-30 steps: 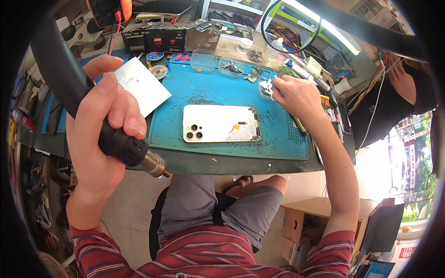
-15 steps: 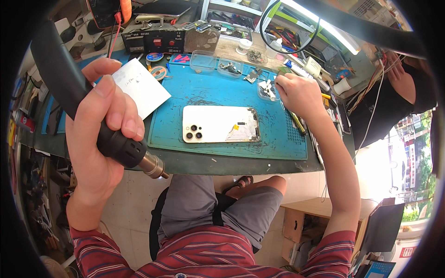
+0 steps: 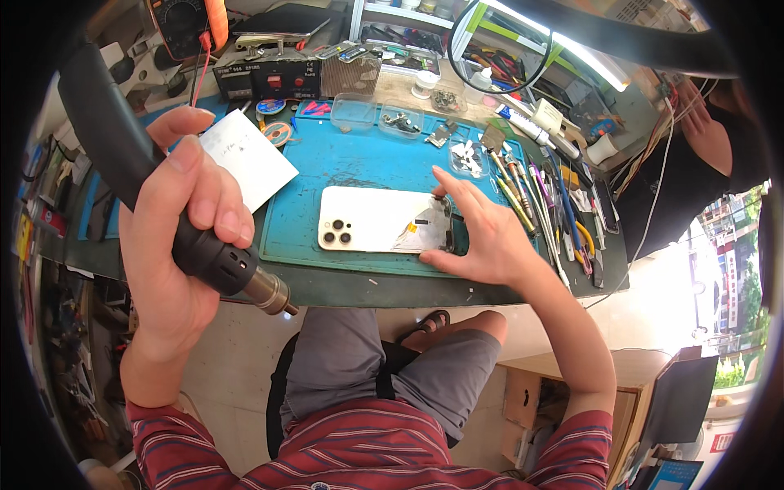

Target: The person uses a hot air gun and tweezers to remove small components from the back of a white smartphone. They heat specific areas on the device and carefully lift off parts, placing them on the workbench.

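Note:
My left hand [image 3: 192, 204] is closed round the black handle of a hot air gun [image 3: 219, 260], raised at the left with its metal nozzle pointing down and to the right. A white phone [image 3: 367, 219] lies back side up on the blue mat, its triple camera at the left. The cover is broken away at its right end, baring dark inner parts, and a small yellow-orange piece shows there. Around that end my right hand [image 3: 482, 233] is open, thumb by the near edge and fingers by the far edge. Whether it touches the phone I cannot tell.
The blue mat [image 3: 327, 167] bears a white pad [image 3: 249, 159] at the left. Clear boxes with small parts [image 3: 467, 155] stand along its back. Tweezers and pliers [image 3: 563, 204] lie at the right. Behind is a black powered unit [image 3: 269, 79]. Another person's arm [image 3: 706, 139] shows at far right.
My right hand has come from the parts box at the back right, toward me and left, to the phone's right end, and its fingers have spread. My left hand has hardly moved.

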Demonstrator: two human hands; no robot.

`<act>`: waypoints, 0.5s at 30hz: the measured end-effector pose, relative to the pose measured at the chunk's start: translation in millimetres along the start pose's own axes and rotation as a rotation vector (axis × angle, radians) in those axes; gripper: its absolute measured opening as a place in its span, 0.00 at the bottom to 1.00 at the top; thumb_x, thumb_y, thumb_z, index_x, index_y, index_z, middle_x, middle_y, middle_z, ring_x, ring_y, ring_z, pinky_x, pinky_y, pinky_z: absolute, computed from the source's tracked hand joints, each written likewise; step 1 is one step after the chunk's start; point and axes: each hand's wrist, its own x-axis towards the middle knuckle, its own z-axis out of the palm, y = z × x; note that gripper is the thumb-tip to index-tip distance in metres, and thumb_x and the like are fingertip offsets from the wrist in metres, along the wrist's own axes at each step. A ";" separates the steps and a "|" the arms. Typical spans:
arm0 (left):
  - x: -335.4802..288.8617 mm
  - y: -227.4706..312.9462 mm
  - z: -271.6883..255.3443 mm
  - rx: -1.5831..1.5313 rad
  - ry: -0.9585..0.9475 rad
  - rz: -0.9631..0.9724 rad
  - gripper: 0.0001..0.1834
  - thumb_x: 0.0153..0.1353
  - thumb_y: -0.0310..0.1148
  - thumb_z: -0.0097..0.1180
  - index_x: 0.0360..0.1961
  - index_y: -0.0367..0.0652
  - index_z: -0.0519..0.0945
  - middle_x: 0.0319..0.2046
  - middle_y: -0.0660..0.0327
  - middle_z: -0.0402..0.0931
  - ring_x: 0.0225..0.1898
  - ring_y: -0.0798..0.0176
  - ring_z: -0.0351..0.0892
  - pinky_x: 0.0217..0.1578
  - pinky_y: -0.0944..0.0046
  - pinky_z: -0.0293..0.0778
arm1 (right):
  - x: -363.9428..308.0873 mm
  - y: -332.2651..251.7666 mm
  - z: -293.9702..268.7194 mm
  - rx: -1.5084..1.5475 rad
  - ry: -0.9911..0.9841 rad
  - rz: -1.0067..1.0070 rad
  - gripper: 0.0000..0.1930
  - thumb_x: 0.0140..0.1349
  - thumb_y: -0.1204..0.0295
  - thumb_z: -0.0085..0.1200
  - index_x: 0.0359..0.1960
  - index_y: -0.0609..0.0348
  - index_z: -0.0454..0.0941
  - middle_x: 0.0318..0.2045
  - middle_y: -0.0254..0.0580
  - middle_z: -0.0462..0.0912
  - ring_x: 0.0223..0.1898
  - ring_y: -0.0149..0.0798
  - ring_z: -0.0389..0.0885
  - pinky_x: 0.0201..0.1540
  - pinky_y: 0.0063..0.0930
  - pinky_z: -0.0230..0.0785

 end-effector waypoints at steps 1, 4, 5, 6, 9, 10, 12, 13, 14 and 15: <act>0.4 0.1 2.1 -0.008 -0.004 0.000 0.18 0.69 0.38 0.51 0.53 0.37 0.69 0.21 0.70 0.62 0.23 0.73 0.67 0.25 0.70 0.68 | -3.7 -3.0 4.6 -0.011 0.036 0.002 0.50 0.50 0.48 0.68 0.71 0.56 0.58 0.53 0.49 0.76 0.44 0.52 0.82 0.44 0.41 0.77; 1.8 -1.7 10.4 -0.020 -0.009 -0.001 0.17 0.70 0.38 0.50 0.53 0.37 0.70 0.21 0.70 0.62 0.23 0.73 0.67 0.26 0.70 0.68 | -7.9 -16.6 12.9 -0.009 0.152 0.034 0.45 0.52 0.49 0.68 0.67 0.59 0.64 0.50 0.49 0.76 0.40 0.51 0.83 0.40 0.40 0.78; 2.0 -1.8 14.3 -0.015 -0.006 0.002 0.17 0.70 0.38 0.50 0.53 0.37 0.70 0.21 0.70 0.61 0.23 0.74 0.66 0.26 0.70 0.68 | -8.6 -17.4 13.1 0.007 0.199 0.015 0.42 0.53 0.51 0.68 0.66 0.59 0.66 0.50 0.50 0.76 0.40 0.51 0.83 0.41 0.40 0.78; 1.8 -1.5 16.2 -0.008 0.002 0.007 0.17 0.70 0.38 0.50 0.53 0.38 0.70 0.21 0.70 0.61 0.23 0.74 0.66 0.26 0.69 0.68 | -8.5 -18.3 12.6 0.025 0.244 -0.008 0.40 0.54 0.53 0.68 0.65 0.60 0.67 0.49 0.50 0.76 0.40 0.51 0.83 0.41 0.39 0.78; 3.4 0.9 14.5 0.001 -0.016 0.022 0.17 0.70 0.38 0.49 0.54 0.38 0.70 0.21 0.71 0.61 0.23 0.74 0.66 0.26 0.70 0.67 | -17.2 -6.7 -10.3 0.579 0.338 0.213 0.17 0.67 0.65 0.58 0.53 0.61 0.77 0.33 0.31 0.76 0.29 0.26 0.71 0.30 0.22 0.65; 4.7 1.2 16.4 -0.001 -0.020 0.031 0.17 0.70 0.38 0.49 0.54 0.38 0.70 0.21 0.71 0.61 0.23 0.74 0.65 0.26 0.70 0.67 | -23.8 1.6 -9.5 0.866 0.387 0.290 0.13 0.70 0.68 0.55 0.52 0.60 0.78 0.31 0.26 0.74 0.28 0.22 0.68 0.29 0.19 0.62; 8.1 1.6 20.7 -0.004 -0.030 0.048 0.17 0.71 0.38 0.48 0.54 0.38 0.70 0.21 0.71 0.61 0.24 0.75 0.65 0.27 0.71 0.67 | -32.2 6.5 -0.5 1.050 0.412 0.289 0.12 0.72 0.71 0.50 0.52 0.60 0.78 0.32 0.24 0.74 0.28 0.20 0.67 0.30 0.18 0.61; 10.3 2.0 22.8 -0.014 -0.049 0.054 0.17 0.71 0.38 0.48 0.55 0.38 0.70 0.21 0.71 0.61 0.24 0.75 0.65 0.27 0.71 0.67 | -37.2 8.5 3.8 1.142 0.426 0.287 0.11 0.72 0.73 0.48 0.52 0.59 0.79 0.32 0.24 0.74 0.28 0.19 0.67 0.30 0.17 0.61; 12.9 2.3 24.9 -0.025 -0.069 0.059 0.17 0.71 0.38 0.47 0.55 0.38 0.70 0.22 0.71 0.60 0.24 0.74 0.65 0.28 0.71 0.67 | -42.6 10.5 8.0 0.961 0.397 0.296 0.12 0.73 0.72 0.48 0.53 0.60 0.78 0.32 0.27 0.75 0.28 0.22 0.68 0.32 0.19 0.63; 14.7 2.3 25.5 -0.029 -0.082 0.065 0.17 0.71 0.38 0.47 0.55 0.38 0.70 0.22 0.71 0.60 0.24 0.74 0.65 0.28 0.71 0.67 | -44.6 9.6 12.8 0.787 0.360 0.299 0.13 0.73 0.71 0.48 0.54 0.61 0.77 0.32 0.31 0.76 0.29 0.25 0.70 0.33 0.21 0.65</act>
